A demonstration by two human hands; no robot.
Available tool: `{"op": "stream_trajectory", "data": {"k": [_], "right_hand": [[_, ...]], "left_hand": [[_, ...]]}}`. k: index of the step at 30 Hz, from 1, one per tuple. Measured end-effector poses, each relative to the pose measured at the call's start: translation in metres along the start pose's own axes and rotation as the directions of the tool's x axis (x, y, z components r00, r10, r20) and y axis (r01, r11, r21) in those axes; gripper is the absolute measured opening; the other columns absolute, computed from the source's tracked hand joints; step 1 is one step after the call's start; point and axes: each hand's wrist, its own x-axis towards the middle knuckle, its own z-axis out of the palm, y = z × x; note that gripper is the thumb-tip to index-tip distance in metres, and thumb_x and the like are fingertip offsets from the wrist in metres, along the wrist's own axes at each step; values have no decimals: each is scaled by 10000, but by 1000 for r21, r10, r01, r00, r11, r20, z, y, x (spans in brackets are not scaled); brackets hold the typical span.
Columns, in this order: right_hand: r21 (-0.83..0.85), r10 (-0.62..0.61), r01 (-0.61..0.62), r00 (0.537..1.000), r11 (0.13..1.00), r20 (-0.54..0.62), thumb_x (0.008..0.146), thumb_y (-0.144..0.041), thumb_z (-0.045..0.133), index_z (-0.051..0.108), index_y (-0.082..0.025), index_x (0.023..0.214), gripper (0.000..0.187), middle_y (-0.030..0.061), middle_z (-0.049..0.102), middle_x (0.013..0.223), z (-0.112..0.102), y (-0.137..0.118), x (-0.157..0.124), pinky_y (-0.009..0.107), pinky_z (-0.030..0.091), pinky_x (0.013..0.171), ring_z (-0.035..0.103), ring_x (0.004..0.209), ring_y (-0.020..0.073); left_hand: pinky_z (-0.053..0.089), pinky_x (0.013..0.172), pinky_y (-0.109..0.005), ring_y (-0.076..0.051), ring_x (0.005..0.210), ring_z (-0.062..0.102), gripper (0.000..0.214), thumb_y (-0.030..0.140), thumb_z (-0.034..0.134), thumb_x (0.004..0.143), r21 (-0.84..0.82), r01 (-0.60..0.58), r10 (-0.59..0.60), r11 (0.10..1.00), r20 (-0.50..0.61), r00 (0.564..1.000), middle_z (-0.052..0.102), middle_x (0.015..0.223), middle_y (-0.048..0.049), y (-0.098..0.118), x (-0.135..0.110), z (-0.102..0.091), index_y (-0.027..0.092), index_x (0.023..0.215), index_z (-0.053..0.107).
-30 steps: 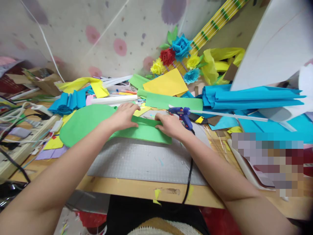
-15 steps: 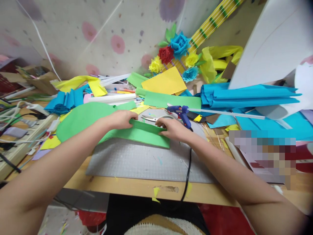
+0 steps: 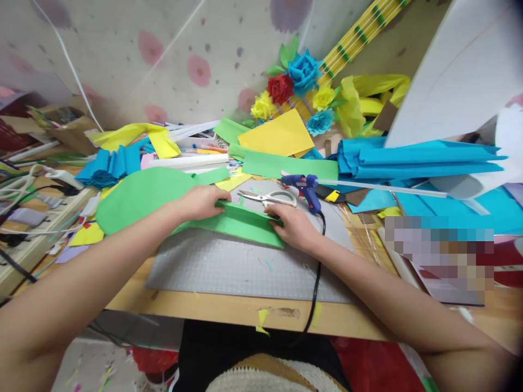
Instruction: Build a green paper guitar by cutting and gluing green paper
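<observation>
A long green paper sheet [image 3: 139, 196] lies across the grey cutting mat [image 3: 245, 267], its near right part folded over into a strip. My left hand [image 3: 202, 201] pinches the fold's upper edge near the middle, fingers closed on the paper. My right hand [image 3: 292, 226] grips the strip's right end, fingers curled over it. White-handled scissors [image 3: 269, 197] lie just behind the fold, and a blue glue gun [image 3: 306, 188] rests beyond my right hand, its black cord [image 3: 316, 288] running off the table's front edge.
Behind the mat lie yellow paper [image 3: 275, 136], another green sheet [image 3: 286, 166] and blue crepe paper [image 3: 408, 158]. Paper flowers [image 3: 292, 90] lean against the wall. Cables and a power strip [image 3: 61, 177] crowd the left side. A white board [image 3: 461, 71] stands at right.
Both hands have drawn the green paper's edge toward me, deepening the fold. My right hand moved nearer and lower, uncovering the scissors behind it.
</observation>
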Motion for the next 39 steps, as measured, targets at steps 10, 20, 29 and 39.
{"op": "stream_trajectory", "data": {"k": [10,20,29,39], "right_hand": [[-17,-99,98,994,995,-36,757,-75,509,536,-172,1049,308,87,676,921,4,6,-7,350,484,733,623,832,215],[84,55,-48,994,995,-90,787,-111,540,518,-210,1092,321,67,693,992,10,0,-8,362,507,780,652,933,215],[-134,-185,169,975,976,-121,704,-13,469,485,-174,1180,503,86,696,1001,13,3,-13,355,524,775,634,920,225],[-234,-375,352,925,907,-61,790,-50,410,556,-150,1184,432,101,686,965,12,5,-8,322,524,757,632,897,192]], "left_hand": [[433,734,-276,-195,927,598,238,239,494,793,57,-95,104,994,-172,980,651,953,-41,-3,-6,20,213,997,613],[448,786,-302,-199,926,594,218,229,542,794,-30,-117,104,993,-286,953,662,931,-46,7,0,29,197,999,611],[464,751,-303,-201,879,593,223,85,498,755,158,-279,321,947,-431,843,656,894,-73,10,-2,46,154,943,595],[487,806,-342,-215,909,603,318,378,535,841,165,-416,439,894,-508,741,663,959,-107,20,-9,54,133,1038,585]]}}
